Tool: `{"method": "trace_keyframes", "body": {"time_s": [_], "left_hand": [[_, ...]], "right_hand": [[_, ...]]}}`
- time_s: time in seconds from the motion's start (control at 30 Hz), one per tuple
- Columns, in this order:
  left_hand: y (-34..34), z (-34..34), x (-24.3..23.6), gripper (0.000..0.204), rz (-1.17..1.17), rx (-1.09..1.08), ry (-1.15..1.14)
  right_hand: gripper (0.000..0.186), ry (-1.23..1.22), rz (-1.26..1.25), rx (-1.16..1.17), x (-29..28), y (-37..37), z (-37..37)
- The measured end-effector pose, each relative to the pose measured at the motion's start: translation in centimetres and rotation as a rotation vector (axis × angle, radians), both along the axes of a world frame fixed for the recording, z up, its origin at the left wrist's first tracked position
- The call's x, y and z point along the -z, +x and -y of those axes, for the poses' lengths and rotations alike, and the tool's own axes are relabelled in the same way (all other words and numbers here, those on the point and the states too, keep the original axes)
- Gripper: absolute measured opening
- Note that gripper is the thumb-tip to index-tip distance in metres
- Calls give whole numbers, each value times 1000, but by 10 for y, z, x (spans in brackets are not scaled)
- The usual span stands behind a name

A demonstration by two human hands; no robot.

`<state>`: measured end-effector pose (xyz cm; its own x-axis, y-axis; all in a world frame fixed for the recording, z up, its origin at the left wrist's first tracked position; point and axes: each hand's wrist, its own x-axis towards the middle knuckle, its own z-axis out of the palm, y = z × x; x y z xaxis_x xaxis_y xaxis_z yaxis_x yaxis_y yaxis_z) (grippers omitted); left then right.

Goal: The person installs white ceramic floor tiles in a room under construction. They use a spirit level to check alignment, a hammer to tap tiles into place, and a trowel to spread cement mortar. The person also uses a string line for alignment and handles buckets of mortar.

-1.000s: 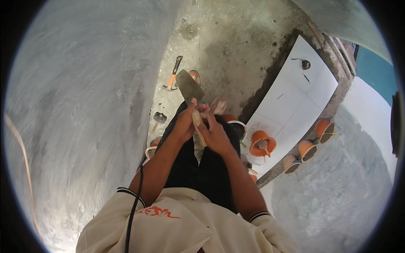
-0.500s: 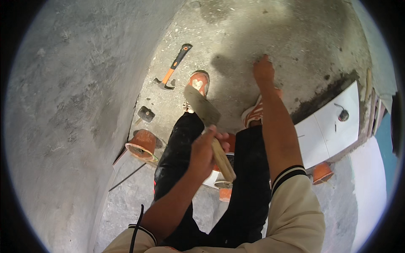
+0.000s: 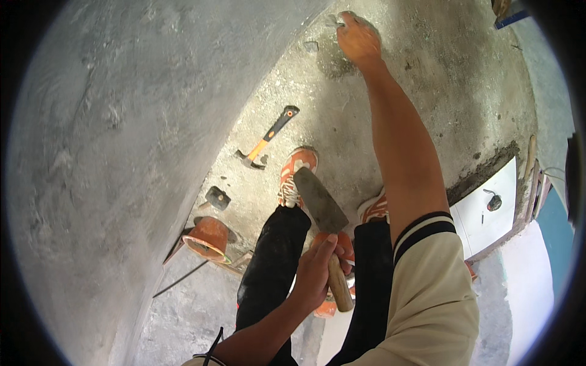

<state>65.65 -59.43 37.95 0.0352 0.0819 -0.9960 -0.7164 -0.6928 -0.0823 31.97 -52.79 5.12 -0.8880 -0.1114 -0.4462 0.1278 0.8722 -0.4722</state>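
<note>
A mason's trowel (image 3: 321, 201) with a flat, nearly rectangular grey blade and a wooden handle is gripped by my left hand (image 3: 315, 268). Its blade points up and to the left, above my orange shoe. My right arm stretches far forward, and my right hand (image 3: 359, 41) is low by the floor near the wall. Its fingers are closed at a small grey piece of rubble (image 3: 332, 22), partly hidden by the fingertips. Another grey chunk (image 3: 311, 46) lies close by on a damp patch of floor.
A claw hammer (image 3: 268, 137) with an orange and black handle lies left of my shoe. Nearer are a black-headed mallet (image 3: 217, 198) and a terracotta pot (image 3: 207, 236) along the grey wall (image 3: 122, 152). White tiles (image 3: 488, 213) with a small dark object are at right.
My right hand has reached farther forward and left, to the grey piece by the wall. The view has shifted forward. My left hand still holds the trowel.
</note>
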Motion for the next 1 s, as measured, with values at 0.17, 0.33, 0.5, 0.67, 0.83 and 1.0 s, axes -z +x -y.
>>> {"method": "trace_keyframes", "body": {"time_s": [0.17,0.33,0.5,0.67,0.83,1.0], "left_hand": [[-12,12,-3,31,80,-41,-55],[-22,15,-3,31,107,5,-37],[-25,9,-5,31,66,-1,-84],[-39,2,-5,32,82,17,-109],[-35,0,-2,34,81,35,-62],[-39,4,1,32,75,7,-30]], "right_hand": [[58,-11,-47,-15,3,7,62],[69,27,-248,-133,21,59,61],[50,6,-244,-58,16,63,87],[42,-39,-75,128,2,51,81],[34,-173,-273,88,32,50,62],[35,-1212,376,646,-11,49,-9]]}}
